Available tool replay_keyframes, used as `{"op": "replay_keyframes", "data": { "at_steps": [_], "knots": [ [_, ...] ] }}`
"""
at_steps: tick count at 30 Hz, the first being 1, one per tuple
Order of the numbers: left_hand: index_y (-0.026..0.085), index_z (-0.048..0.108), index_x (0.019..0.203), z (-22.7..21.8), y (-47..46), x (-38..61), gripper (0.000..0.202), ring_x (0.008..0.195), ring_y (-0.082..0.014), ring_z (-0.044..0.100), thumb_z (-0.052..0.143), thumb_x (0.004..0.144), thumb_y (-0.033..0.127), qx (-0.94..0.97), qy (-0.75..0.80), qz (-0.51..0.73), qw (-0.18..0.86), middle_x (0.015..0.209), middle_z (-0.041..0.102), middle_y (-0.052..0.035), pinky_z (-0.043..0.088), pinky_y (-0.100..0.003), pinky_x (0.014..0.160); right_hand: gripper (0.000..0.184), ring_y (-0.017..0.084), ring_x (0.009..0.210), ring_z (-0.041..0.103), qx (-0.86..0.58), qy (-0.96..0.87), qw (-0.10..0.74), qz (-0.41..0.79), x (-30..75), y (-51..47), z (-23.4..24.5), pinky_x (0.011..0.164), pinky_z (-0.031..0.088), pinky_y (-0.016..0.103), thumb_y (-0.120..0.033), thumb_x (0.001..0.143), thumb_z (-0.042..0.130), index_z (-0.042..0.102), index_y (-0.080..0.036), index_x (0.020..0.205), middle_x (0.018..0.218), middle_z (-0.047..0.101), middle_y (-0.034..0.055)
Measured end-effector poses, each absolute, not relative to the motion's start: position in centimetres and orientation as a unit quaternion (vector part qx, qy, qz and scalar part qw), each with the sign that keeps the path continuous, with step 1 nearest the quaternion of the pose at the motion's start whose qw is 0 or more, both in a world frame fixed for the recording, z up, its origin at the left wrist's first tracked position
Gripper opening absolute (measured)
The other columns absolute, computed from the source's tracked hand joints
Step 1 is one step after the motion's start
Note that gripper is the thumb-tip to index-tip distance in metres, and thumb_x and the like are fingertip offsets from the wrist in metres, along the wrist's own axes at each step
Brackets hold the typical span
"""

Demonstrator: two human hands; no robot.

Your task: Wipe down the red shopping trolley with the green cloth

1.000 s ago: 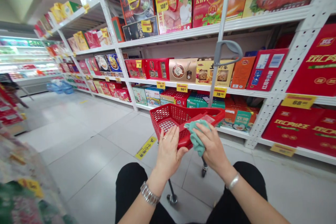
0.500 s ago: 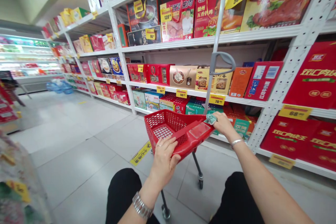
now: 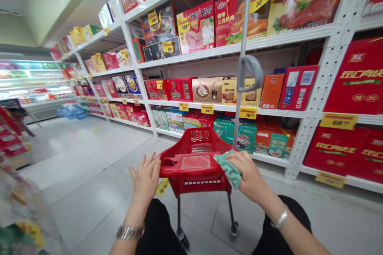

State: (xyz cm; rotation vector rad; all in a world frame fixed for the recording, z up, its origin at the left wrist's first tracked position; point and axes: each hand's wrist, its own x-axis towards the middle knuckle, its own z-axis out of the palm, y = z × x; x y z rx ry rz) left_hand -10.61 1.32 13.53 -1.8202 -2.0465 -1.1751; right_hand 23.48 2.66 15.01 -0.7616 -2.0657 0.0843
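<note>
A small red shopping cart stands in front of me on dark legs with casters, its handle side facing me. My right hand is closed on a crumpled green cloth, which lies against the right end of the cart's handle. At the handle's left end is my left hand, touching the edge with its fingers stretched out and partly spread. A grey pole with a grey loop handle rises behind the cart's right side.
White shelving with boxed goods and yellow price tags runs along the right and back. Blue bundles lie on the floor far left. A yellow floor sticker shows beside the cart. A blurred display stands at near left.
The cart has turned so its handle faces me squarely. My left hand has moved left to the handle's end. My right hand and the cloth have come nearer and slightly left.
</note>
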Motion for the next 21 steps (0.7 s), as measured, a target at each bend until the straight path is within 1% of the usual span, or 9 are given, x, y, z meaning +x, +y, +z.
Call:
{"op": "replay_keyframes", "data": {
  "at_steps": [2, 4, 6, 9, 13, 15, 17, 19, 21],
  "knots": [
    [0.029, 0.072, 0.118, 14.0, 0.9, -8.8, 0.041, 0.144, -0.0342, 0.043, 0.036, 0.100, 0.034, -0.634, -0.653, -0.407, 0.077, 0.141, 0.062, -0.0093, 0.013, -0.077, 0.114, 0.017, 0.021, 0.096, 0.056, -0.287, -0.837, 0.464, 0.043, 21.7, 0.8, 14.8, 0.086, 0.043, 0.037, -0.017, 0.096, 0.052, 0.068, -0.020, 0.100, 0.106, 0.069, 0.0076],
    [0.029, 0.066, 0.129, 14.4, 0.4, -6.0, 0.045, 0.146, -0.0295, 0.039, 0.030, 0.103, 0.034, -0.689, -0.598, -0.405, 0.052, 0.145, 0.059, -0.0075, 0.014, -0.072, 0.118, 0.016, 0.022, 0.100, 0.056, -0.263, -0.842, 0.470, 0.045, 20.0, -0.6, 14.7, 0.092, 0.044, 0.039, -0.018, 0.096, 0.054, 0.067, -0.020, 0.104, 0.110, 0.069, 0.0080],
    [0.030, 0.061, 0.136, 14.7, 0.0, -3.3, 0.049, 0.147, -0.0259, 0.038, 0.024, 0.104, 0.032, -0.731, -0.556, -0.395, 0.018, 0.147, 0.057, -0.0058, 0.015, -0.069, 0.120, 0.015, 0.022, 0.105, 0.057, -0.229, -0.850, 0.471, 0.049, 18.8, -1.6, 14.8, 0.098, 0.045, 0.042, -0.020, 0.096, 0.056, 0.066, -0.021, 0.108, 0.114, 0.069, 0.0080],
    [0.031, 0.057, 0.140, 14.5, -0.1, -1.0, 0.049, 0.147, -0.0250, 0.039, 0.024, 0.104, 0.031, -0.753, -0.543, -0.372, 0.009, 0.148, 0.057, -0.0056, 0.016, -0.068, 0.121, 0.017, 0.023, 0.112, 0.058, -0.181, -0.865, 0.466, 0.047, 18.1, -2.7, 14.6, 0.105, 0.045, 0.042, -0.023, 0.097, 0.057, 0.064, -0.022, 0.113, 0.117, 0.070, 0.0082],
    [0.030, 0.056, 0.141, 13.6, 0.0, -2.0, 0.048, 0.144, -0.0264, 0.043, 0.026, 0.103, 0.031, -0.751, -0.565, -0.341, 0.024, 0.145, 0.059, -0.0078, 0.018, -0.068, 0.120, 0.025, 0.025, 0.123, 0.057, -0.171, -0.854, 0.491, 0.001, 19.5, -3.1, 12.7, 0.104, 0.050, 0.040, -0.029, 0.096, 0.062, 0.064, -0.022, 0.120, 0.119, 0.071, 0.0099],
    [0.028, 0.056, 0.142, 13.3, -0.2, -2.9, 0.049, 0.144, -0.0267, 0.043, 0.025, 0.103, 0.031, -0.752, -0.567, -0.334, 0.030, 0.146, 0.058, -0.0082, 0.015, -0.068, 0.121, 0.028, 0.026, 0.123, 0.057, -0.192, -0.836, 0.514, 0.003, 20.7, -2.6, 11.1, 0.103, 0.052, 0.039, -0.031, 0.095, 0.063, 0.065, -0.025, 0.122, 0.120, 0.071, 0.0088],
    [0.027, 0.055, 0.142, 13.2, -0.5, -3.4, 0.050, 0.145, -0.0270, 0.041, 0.025, 0.103, 0.032, -0.753, -0.565, -0.336, 0.037, 0.147, 0.057, -0.0081, 0.012, -0.069, 0.121, 0.027, 0.024, 0.119, 0.060, -0.241, -0.801, 0.548, 0.017, 22.1, -1.7, 9.5, 0.101, 0.052, 0.038, -0.030, 0.096, 0.061, 0.066, -0.028, 0.123, 0.121, 0.071, 0.0075],
    [0.026, 0.054, 0.143, 13.1, -0.7, -3.2, 0.051, 0.146, -0.0276, 0.040, 0.025, 0.103, 0.035, -0.753, -0.563, -0.339, 0.039, 0.146, 0.058, -0.0081, 0.013, -0.069, 0.121, 0.028, 0.023, 0.116, 0.062, -0.312, -0.744, 0.590, 0.027, 23.0, -0.4, 8.4, 0.100, 0.053, 0.039, -0.028, 0.098, 0.058, 0.066, -0.030, 0.124, 0.123, 0.070, 0.0073],
    [0.026, 0.056, 0.142, 13.0, -0.5, -2.7, 0.051, 0.144, -0.0289, 0.043, 0.026, 0.102, 0.037, -0.751, -0.566, -0.339, 0.040, 0.143, 0.061, -0.0083, 0.017, -0.069, 0.120, 0.033, 0.024, 0.119, 0.061, -0.370, -0.696, 0.614, 0.034, 22.9, 1.0, 8.0, 0.101, 0.052, 0.042, -0.028, 0.098, 0.054, 0.064, -0.030, 0.130, 0.127, 0.067, 0.0086]
  ]
}}
